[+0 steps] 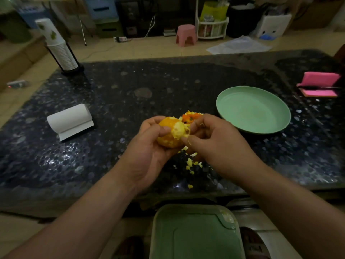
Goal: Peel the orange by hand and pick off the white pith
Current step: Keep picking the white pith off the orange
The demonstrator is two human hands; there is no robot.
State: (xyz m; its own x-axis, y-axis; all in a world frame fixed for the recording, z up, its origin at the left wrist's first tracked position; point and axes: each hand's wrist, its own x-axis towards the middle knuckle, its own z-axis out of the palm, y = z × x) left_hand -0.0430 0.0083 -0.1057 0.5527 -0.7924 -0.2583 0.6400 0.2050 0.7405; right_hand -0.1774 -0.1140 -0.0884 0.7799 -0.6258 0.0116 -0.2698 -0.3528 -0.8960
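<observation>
My left hand [149,146] grips a mostly peeled orange [171,133] above the dark stone table, thumb pressed on its top. A pale patch of white pith shows on the orange's right side. My right hand [211,139] pinches a strip of pith at the orange's lower right edge. A heap of orange peel [191,116] lies on the table just behind the hands. Small yellow-white pith scraps [192,164] are scattered on the table below the hands.
A green plate [253,111] sits to the right of the hands. A paper towel roll [70,120] lies at the left, a cup stack [59,47] at the back left, a pink sponge holder [319,84] at the far right. A green bin [194,232] stands below the table edge.
</observation>
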